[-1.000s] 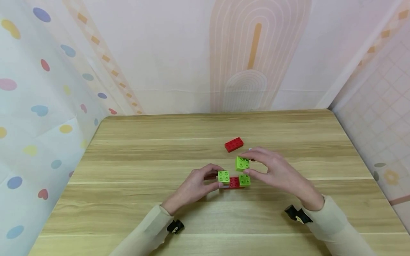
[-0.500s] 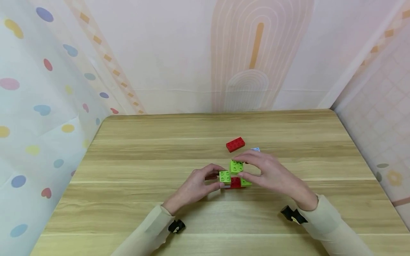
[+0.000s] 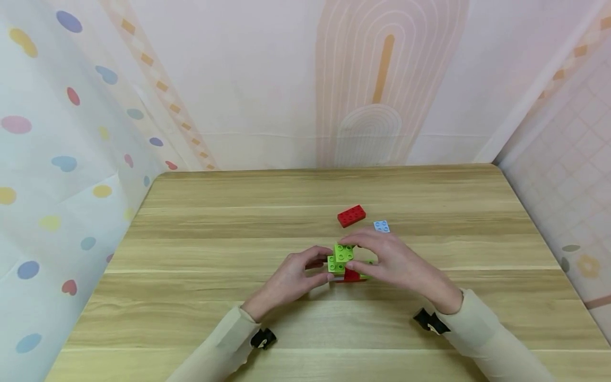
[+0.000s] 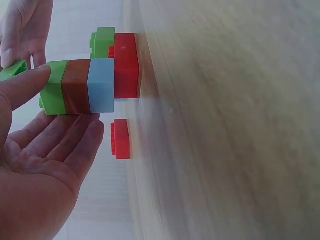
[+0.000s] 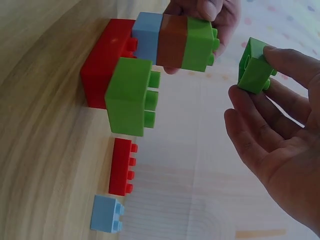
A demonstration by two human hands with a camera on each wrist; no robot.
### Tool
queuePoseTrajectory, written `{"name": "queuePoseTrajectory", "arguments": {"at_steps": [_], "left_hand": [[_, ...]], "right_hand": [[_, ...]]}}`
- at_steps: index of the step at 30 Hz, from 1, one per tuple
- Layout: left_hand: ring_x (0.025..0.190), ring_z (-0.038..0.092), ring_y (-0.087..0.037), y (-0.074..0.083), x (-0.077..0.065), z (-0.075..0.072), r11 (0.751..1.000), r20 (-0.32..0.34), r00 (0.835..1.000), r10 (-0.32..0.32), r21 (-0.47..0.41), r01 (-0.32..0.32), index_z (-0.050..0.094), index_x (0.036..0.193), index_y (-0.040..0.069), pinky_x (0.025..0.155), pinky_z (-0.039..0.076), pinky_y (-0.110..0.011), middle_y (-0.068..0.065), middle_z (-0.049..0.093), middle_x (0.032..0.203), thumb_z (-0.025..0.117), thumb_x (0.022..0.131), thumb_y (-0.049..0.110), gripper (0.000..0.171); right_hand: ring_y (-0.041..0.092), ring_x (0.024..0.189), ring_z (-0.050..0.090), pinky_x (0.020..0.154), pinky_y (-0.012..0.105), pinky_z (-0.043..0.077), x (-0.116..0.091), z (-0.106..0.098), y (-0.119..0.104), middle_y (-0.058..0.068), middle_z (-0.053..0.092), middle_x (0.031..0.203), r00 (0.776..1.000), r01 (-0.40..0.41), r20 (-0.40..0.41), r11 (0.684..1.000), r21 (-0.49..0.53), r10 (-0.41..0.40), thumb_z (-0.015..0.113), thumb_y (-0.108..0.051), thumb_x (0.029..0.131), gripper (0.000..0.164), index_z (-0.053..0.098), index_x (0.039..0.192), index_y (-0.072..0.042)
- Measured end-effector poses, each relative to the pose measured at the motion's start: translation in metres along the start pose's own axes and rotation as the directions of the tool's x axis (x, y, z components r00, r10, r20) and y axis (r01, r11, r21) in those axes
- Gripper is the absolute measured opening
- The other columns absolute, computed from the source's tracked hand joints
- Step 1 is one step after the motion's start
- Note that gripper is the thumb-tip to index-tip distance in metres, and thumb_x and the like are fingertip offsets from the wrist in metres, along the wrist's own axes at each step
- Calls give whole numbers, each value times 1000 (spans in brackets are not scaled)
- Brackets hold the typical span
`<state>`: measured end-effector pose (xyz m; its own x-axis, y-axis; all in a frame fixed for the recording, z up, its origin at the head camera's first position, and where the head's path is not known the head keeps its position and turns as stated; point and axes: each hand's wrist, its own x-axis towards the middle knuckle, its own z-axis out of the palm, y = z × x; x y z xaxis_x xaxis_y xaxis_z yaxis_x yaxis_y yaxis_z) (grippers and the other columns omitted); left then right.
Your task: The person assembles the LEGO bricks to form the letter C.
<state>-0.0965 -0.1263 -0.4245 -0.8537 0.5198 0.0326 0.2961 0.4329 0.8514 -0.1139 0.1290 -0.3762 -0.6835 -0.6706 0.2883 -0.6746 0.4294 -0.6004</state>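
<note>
Wood-grain tabletop (image 3: pixel 191 239); on it, beyond the hands, a loose red brick (image 3: pixel 351 216) lying slantwise, with a light-blue brick (image 3: pixel 381 226) near its right. Right hand (image 3: pixel 398 262) stands in the head camera's way, covering much of the green end brick (image 5: pixel 127 95).

Build sits between the hands: red base (image 4: pixel 126 65) on the table, long axis running left to right, green end brick at its right end. Upright tower (image 4: pixel 76 87) at the left end: light blue, brown, green from the bottom up. Left hand (image 3: pixel 298 273) grips it, thumb one side, fingers the other. Right hand pinches a green brick (image 5: pixel 255 67) between thumb and fingertips, studs up, hollow underside toward the tower, still apart from it.

Half a second ago the pinched brick showed right of the tower; now it overlaps the tower's top in head view. Light-blue brick, part-hidden then, shows fully. Left hand about unmoved.
</note>
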Motion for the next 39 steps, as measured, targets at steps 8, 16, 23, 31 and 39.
{"name": "queuePoseTrajectory", "arguments": {"at_steps": [8,16,23,31,39], "left_hand": [[122,66,-29,-1,0,0,1000,6,1000,-2,7,2,62,134,6,105,53,-39,-10,67,133,74,97,12,39],[123,66,-28,0,1,0,1000,8,1000,-4,7,4,64,133,7,106,52,-40,-7,68,132,74,98,14,38],[123,65,-30,1,1,-1,1000,12,1000,-8,-3,8,64,134,7,106,52,-43,-8,68,132,73,99,15,37],[122,66,-30,-1,1,-1,1000,11,1000,2,-13,-2,65,133,6,106,53,-43,-9,69,131,72,99,14,35],[122,66,-31,-2,1,-2,1000,13,1000,3,-23,-3,65,133,4,105,53,-44,-11,69,132,73,98,12,37]], "right_hand": [[14,108,66,91,41,59,3,6,1,-2,71,120,1000,-23,21,999,30,22,82,-14,91,38,70,127,-9],[13,108,65,93,35,57,5,11,3,-5,71,119,999,-11,52,1000,13,11,82,-16,91,35,71,124,-11],[10,106,64,92,34,57,7,16,5,-6,71,118,998,1,70,1000,13,-2,81,-17,92,33,72,123,-12],[14,105,65,90,36,58,8,16,6,-4,71,119,996,-7,88,1000,16,6,79,-18,94,31,73,123,-11],[19,101,67,85,39,59,8,16,9,-3,70,117,994,-7,105,999,40,3,79,-19,94,30,73,122,-9]]}}
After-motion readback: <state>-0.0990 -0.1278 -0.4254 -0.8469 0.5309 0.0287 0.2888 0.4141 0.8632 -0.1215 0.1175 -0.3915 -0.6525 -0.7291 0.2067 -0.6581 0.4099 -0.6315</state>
